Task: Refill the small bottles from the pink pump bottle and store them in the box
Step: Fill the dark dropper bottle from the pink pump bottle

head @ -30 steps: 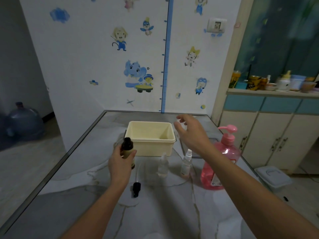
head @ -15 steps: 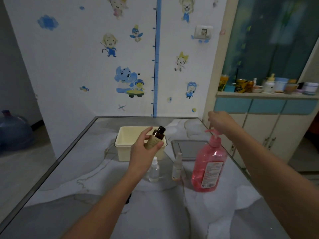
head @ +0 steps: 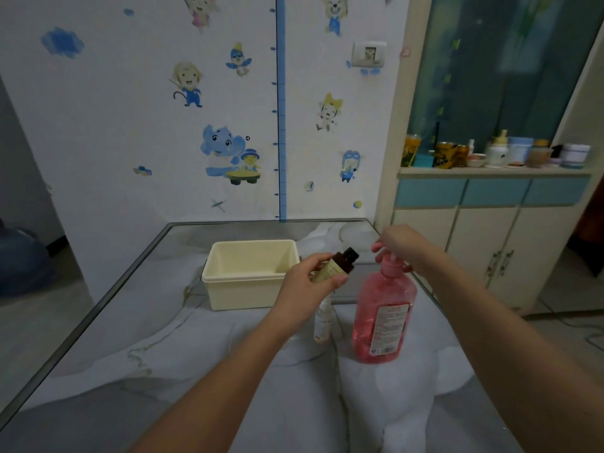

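Item 1: left hand [head: 305,282], fingers and thumb wrapped around a small dark brown bottle with a pale label [head: 336,266]. The bottle is uncapped and tilted, neck pointing up and right toward the pump spout. Half a second ago it was raised in front of the box; a second ago it stood low beside the box. It now sits further right, just beside the pump head.

Item 2: right hand [head: 403,245], fingers curled down over the pink pump head, touching it. A second ago this hand hovered open above the table; half a second ago it was just reaching the pump.

Item 3: tall translucent pink pump bottle with a white printed label [head: 384,317], upright on the right part of the table, about where it stood before.

Item 4: small clear spray bottle with a pale label [head: 322,325], upright, just left of the pink bottle, partly hidden by the left wrist. A second clear bottle seen earlier is now covered by the left arm.

Item 5: cream rectangular plastic box [head: 248,276], open, nothing visible inside, at the far middle of the table, unmoved.

Item 6: grey marble-patterned table top with a metal edge [head: 163,354].
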